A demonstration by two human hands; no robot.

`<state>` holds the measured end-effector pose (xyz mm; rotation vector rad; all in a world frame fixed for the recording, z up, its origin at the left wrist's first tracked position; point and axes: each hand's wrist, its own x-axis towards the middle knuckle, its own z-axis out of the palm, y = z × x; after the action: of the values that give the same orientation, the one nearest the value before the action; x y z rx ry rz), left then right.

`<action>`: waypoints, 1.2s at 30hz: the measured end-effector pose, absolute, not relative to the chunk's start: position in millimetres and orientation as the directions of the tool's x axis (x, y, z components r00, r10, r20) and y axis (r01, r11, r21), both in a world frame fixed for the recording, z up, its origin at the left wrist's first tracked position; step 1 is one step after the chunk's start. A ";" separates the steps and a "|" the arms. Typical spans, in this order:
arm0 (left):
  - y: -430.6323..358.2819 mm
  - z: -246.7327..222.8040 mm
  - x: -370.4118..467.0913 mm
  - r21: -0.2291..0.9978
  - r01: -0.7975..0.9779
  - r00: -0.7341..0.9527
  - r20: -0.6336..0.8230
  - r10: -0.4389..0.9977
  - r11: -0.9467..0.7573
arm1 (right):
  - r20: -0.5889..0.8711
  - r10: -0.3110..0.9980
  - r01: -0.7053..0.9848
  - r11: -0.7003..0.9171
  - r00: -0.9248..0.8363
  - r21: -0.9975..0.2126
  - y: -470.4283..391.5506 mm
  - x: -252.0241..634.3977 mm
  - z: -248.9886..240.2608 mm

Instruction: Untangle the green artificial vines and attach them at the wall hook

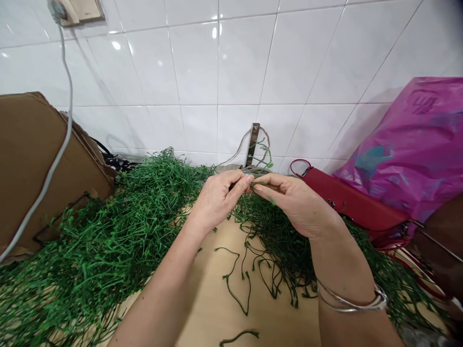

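My left hand (219, 197) and my right hand (294, 200) meet fingertip to fingertip above the table. Between the right thumb and forefinger a thin green plastic stem (259, 183) is pinched. The left thumb presses against its curled forefinger at the same stem; a dark bit shows inside that grip, too small to make out. Light green sprig tips (268, 165) rise just behind the fingers. Below the hands lies a pile of dark green stems (278, 231). To the left spreads a large heap of brighter green artificial sprigs (141, 226).
Loose stems (238, 289) lie on the pale wooden tabletop (206, 303). A metal strip (253, 144) stands upright against the tiled wall (195, 72). At left are a cardboard box (47, 168) and a hanging cable (58, 168). A red bag (358, 202) and pink plastic bag (415, 144) sit right.
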<state>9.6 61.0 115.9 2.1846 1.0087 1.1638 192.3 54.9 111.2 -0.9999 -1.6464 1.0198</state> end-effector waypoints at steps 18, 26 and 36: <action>55.1 107.9 32.0 0.710 0.358 0.325 0.514 0.794 -0.606 | 0.484 0.853 0.569 0.303 0.196 -0.765 73.3 210.0 93.6; 49.9 120.5 16.6 0.753 0.284 0.242 0.542 0.805 -0.593 | 0.453 0.762 0.481 0.213 0.463 -0.850 74.5 254.2 96.6; 60.6 107.1 25.3 0.635 0.354 0.359 0.586 0.727 -0.686 | 0.272 0.937 0.176 0.312 -0.220 -0.933 46.8 196.8 119.9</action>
<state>25.3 60.6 107.1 2.2253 0.9439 1.2649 196.8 46.8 119.9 -1.0294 -1.6335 1.0090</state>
